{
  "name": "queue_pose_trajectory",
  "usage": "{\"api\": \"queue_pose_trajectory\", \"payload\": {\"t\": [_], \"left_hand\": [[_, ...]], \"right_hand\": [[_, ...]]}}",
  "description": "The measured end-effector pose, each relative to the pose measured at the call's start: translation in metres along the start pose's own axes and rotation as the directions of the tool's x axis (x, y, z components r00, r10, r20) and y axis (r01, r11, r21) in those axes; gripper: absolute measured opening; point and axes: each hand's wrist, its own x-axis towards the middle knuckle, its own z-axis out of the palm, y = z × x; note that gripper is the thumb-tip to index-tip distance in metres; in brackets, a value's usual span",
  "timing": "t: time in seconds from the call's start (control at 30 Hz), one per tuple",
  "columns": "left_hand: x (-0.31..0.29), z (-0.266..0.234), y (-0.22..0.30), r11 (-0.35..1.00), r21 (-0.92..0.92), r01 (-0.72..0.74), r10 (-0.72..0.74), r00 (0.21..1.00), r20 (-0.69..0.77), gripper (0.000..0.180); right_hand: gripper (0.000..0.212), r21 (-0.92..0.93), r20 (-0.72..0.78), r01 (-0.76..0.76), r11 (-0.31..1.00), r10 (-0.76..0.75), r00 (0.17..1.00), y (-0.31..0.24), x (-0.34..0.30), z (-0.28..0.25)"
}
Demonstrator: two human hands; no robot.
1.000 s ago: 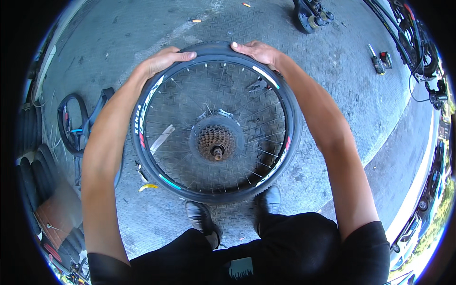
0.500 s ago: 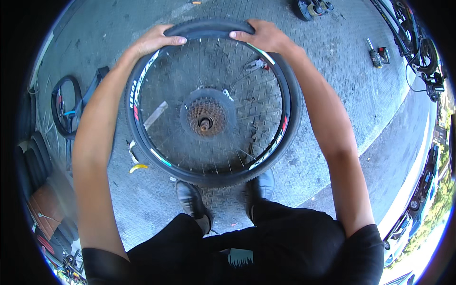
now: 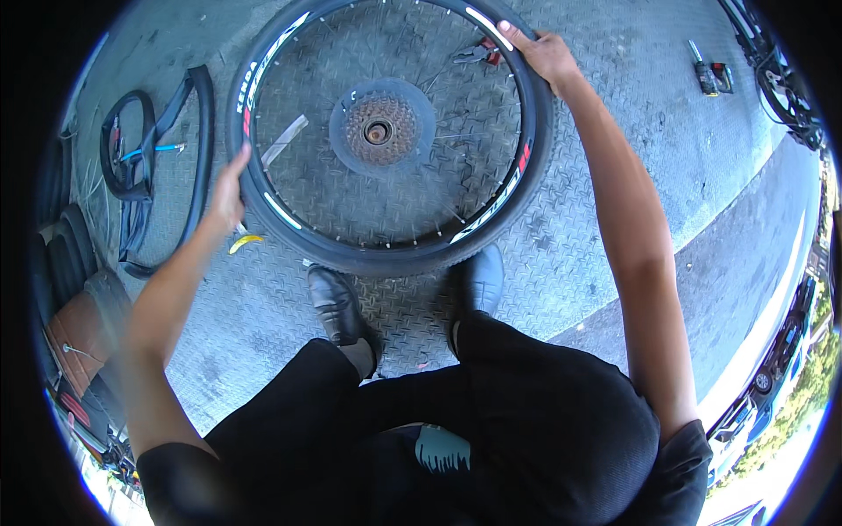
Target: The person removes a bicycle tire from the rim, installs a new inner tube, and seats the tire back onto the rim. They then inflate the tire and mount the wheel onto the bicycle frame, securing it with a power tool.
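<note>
While your right hand grips one black-tyred, wire-spoked bicycle wheel at its upper right, fingers closed, your left hand meets its left side; I cannot tell if those fingers grip. Just ahead of your two glossy black shoes, the wheel shows one rust-brown cassette and white-and-red rim decals.

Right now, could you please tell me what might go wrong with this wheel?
If the right hand slips, the rear bicycle wheel could strike the black shoes, which show right beside its near edge. Red-handled pliers show through the wheel, apparently on the floor; setting it down there might knock it against them.
</note>
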Motion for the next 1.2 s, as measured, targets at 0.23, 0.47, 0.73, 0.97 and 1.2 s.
{"api": "queue_pose_trajectory", "payload": {"t": [0.23, 0.47, 0.73, 0.97, 1.2], "left_hand": [[-0.069, 0.044, -0.036, 0.981, -0.14, 0.132, -0.14, 0.989, -0.056, 0.066], [-0.062, 0.009, -0.016, 0.991, -0.121, 0.064, -0.06, 0.997, 0.041, 0.08], [-0.12, 0.068, -0.084, 0.989, -0.101, 0.106, -0.117, 0.987, -0.114, 0.061], [-0.096, 0.079, -0.026, 0.692, 0.7, -0.176, 0.567, 0.733, -0.376, 0.111], [-0.065, 0.06, 0.022, 0.52, 0.836, -0.177, 0.629, 0.741, -0.234, 0.061]], "right_hand": [[0.091, 0.339, -0.124, -0.231, 0.912, 0.287, 0.95, 0.105, -0.052, 0.011], [0.075, 0.592, 0.213, -0.487, 0.642, 0.459, 0.863, 0.16, -0.252, 0.101], [0.048, 0.155, 0.764, -0.616, 0.773, 0.301, 0.57, 0.131, -0.309, 0.146], [0.021, 0.038, 0.495, 0.203, 0.979, -0.194, 0.847, 0.084, -0.248, 0.123], [0.014, -0.247, 0.372, 0.454, 0.856, -0.348, 0.86, 0.076, -0.207, 0.115]]}}
